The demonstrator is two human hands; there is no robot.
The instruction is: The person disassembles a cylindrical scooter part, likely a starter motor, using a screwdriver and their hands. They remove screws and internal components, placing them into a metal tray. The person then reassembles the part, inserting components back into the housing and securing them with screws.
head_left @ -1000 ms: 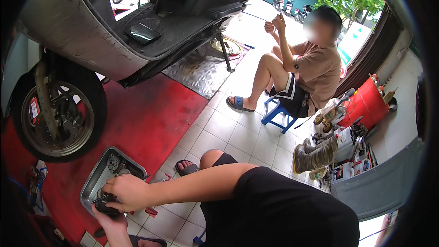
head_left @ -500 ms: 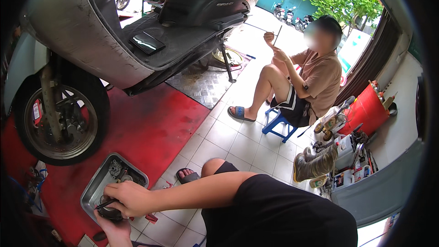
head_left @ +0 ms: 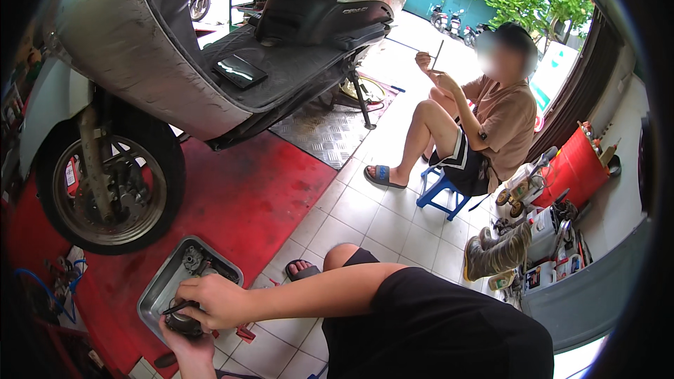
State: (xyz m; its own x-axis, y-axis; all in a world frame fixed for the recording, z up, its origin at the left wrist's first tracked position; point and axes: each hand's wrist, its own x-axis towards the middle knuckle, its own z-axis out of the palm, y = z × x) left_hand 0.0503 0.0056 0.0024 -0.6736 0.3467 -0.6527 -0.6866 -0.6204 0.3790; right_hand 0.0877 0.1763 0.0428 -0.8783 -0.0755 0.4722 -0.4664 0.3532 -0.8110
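Note:
Over the near side of a metal tray, my two hands meet around a dark, round metal part. My left hand cups that part from below, fingers wrapped about it. From the right reaches my right hand, its fingers closed on a thin black tool laid across the part's top. What the tool's tip touches is hidden. Inside the tray, at its far end, lies a grey metal engine-like piece, with other parts beside it partly covered by my right hand.
A scooter stands over the red platform, its front wheel beyond the tray. Across the tiled floor a person sits on a blue stool, holding a thin stick. Rubber boots, bottles and a red drum line the right wall.
The whole view has shifted slightly, so everything sits a little further right. Both hands keep their grips on the round part and the tool, with hardly any visible motion.

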